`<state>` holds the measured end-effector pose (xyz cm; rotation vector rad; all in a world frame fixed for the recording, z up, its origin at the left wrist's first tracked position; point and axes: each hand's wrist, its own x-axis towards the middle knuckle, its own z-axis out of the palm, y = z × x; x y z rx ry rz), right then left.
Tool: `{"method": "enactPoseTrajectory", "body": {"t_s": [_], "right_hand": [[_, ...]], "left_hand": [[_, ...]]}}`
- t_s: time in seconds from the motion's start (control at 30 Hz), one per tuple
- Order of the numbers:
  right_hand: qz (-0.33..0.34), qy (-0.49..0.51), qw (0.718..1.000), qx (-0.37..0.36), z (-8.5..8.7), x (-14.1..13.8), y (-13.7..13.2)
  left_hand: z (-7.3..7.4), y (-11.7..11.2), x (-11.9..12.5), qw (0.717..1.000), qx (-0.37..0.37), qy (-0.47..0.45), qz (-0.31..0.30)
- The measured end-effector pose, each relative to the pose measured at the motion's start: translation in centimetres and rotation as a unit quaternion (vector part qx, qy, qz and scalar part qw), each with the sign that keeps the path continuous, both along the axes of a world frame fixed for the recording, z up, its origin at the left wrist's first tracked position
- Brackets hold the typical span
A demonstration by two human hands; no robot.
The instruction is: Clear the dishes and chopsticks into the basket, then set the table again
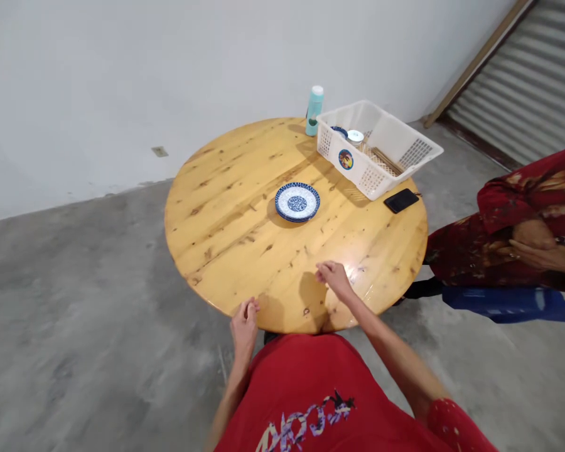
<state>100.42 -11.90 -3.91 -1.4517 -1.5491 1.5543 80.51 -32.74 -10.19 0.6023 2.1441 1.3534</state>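
Note:
A small stack of blue-and-white patterned plates (297, 202) rests near the middle of the round wooden table (226, 251). My left hand (245, 321) is at the table's near edge, its fingers curled in, with nothing seen in them. Over the near part of the table is my right hand (333, 277), fingers loosely closed and also holding nothing that I can see. Both hands are apart from the plates; the right one is nearer to them.
A white plastic basket (367, 182) holds a blue-rimmed dish, a white bowl (355, 137) and brown sticks. Beside it stand a light blue bottle (314, 112) and a black phone (402, 200) lying flat. At the right sits another person (537, 232) with hands together.

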Motion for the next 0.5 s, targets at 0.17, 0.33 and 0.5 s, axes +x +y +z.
{"method": "enactPoseTrajectory", "body": {"t_s": [0.17, 0.33, 0.5], "right_hand": [[-0.039, -0.059, 0.997, 0.007, 1.1, -2.0, 9.8], [-0.045, -0.111, 0.993, 0.007, 0.9, -4.7, 17.2], [-0.010, -0.170, 0.985, 0.011, 0.4, -7.1, 20.7]], "left_hand": [[0.5, -0.7, 1.4, 1.000, -0.021, 0.013, 0.015], [1.1, -2.8, 2.4, 0.997, -0.042, -0.010, 0.070], [0.9, -5.0, 4.1, 0.988, -0.082, -0.039, 0.124]]}}
